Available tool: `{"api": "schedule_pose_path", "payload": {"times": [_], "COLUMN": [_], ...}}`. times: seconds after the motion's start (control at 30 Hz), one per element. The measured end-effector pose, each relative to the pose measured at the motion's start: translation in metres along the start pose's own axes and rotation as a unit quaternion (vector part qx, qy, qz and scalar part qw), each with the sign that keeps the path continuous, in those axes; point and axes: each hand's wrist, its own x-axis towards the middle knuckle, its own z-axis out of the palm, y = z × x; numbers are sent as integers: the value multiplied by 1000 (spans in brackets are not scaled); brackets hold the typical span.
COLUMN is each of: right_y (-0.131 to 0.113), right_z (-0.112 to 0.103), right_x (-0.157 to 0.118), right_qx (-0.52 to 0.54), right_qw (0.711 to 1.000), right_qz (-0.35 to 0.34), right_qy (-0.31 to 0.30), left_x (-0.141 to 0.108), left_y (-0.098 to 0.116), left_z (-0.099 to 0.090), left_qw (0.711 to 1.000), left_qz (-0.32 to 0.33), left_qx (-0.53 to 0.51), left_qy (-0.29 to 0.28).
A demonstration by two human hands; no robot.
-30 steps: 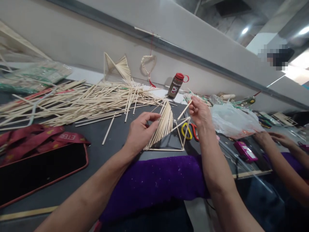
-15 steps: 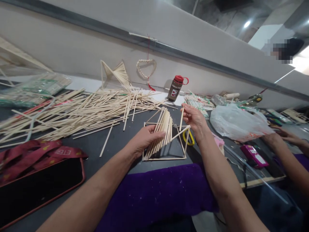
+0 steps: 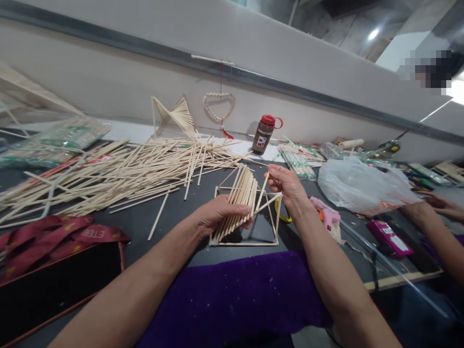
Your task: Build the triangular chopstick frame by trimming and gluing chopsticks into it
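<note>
A frame of thin wooden sticks stands on the dark table, with a slanted, fanned row of sticks across its left part. My left hand grips this row, thumb on top and fingertips showing at its right side. My right hand pinches the upper end of a single stick, above the frame's right part. That stick leans down to the left, its lower end close to the row's right edge; whether they touch I cannot tell.
Loose sticks lie piled at the left. Behind stands a bottle. Yellow-handled scissors, a pink glue gun, a plastic bag and a purple box lie rightward, near another person's hands. Purple cloth covers the front.
My right hand has moved left and slightly down, bringing its stick from upright to leaning beside the row. My left thumb reaches farther across the sticks. The view has shifted slightly.
</note>
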Motion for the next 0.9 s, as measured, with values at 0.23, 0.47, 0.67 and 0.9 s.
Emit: {"api": "schedule_pose_path", "payload": {"times": [0.23,0.47,0.67,0.9], "right_y": [2,4,11,20], "right_z": [7,6,0,-7], "right_x": [-4,-3,2,8], "right_qx": [-27,-42,-89,-133], "right_qw": [999,999,996,991], "right_qz": [14,8,5,-8], "right_qy": [11,17,18,3], "left_x": [-2,-1,0,1], "left_y": [-1,-1,-2,0], "left_z": [-1,0,-1,0], "left_qw": [999,1000,1000,1000], "left_qz": [-11,1,9,3], "left_qx": [-14,13,0,13], "left_qy": [-28,-27,-22,-14]}}
